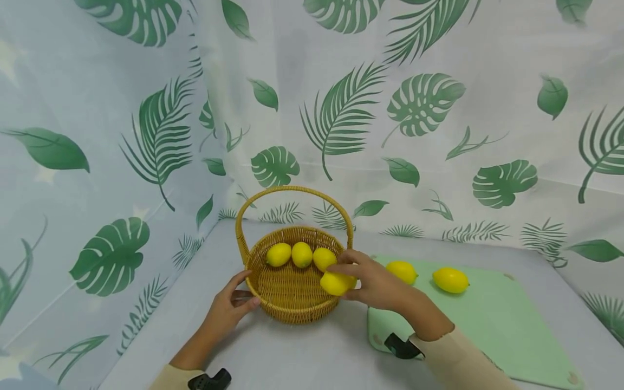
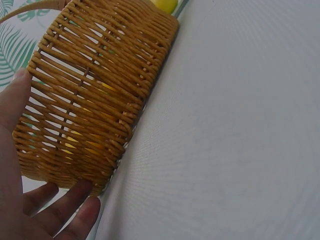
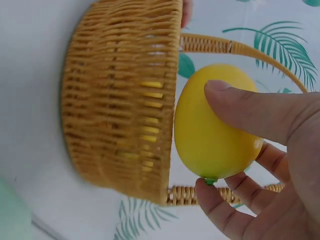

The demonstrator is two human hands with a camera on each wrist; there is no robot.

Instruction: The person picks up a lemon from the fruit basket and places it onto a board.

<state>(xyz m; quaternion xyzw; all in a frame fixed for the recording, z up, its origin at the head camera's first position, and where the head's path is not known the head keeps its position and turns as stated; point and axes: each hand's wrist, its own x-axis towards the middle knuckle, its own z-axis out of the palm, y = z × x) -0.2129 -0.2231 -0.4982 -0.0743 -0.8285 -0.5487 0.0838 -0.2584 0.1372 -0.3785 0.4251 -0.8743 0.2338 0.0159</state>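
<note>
The held lemon (image 1: 336, 283) sits just below the center of the head frame, over the right side of the basket's mouth, pinched between the thumb and fingers of the right hand.

From the left, a leaf-printed cloth (image 1: 97, 195) fills the left of the frame and spans the top; the table's left edge slants up from the lower left along its foot. The left hand (image 1: 226, 306), at lower left of center, touches the outside of the wicker basket (image 1: 296, 315), thumb apart from the fingers, which lie loosely extended. A strip of white tabletop (image 1: 287, 357) runs in front of the basket, between the forearms, each with a black device at the wrist.

Inside the basket, toward its far wall, are three lemons (image 1: 302, 254) in a row, with bare woven floor nearer the front. The handle (image 1: 294, 188) stands upright as an arch above them, its right foot just beside the right hand (image 1: 377, 279).

Right of center, that hand and forearm cross the left part of a pale green board (image 1: 487, 325) and cover some of it. Near its far edge lie two lemons (image 1: 450, 280), apart from each other, the left one partly behind the hand. The board's surface stretches toward the lower right corner, with tabletop along its right side.
</note>
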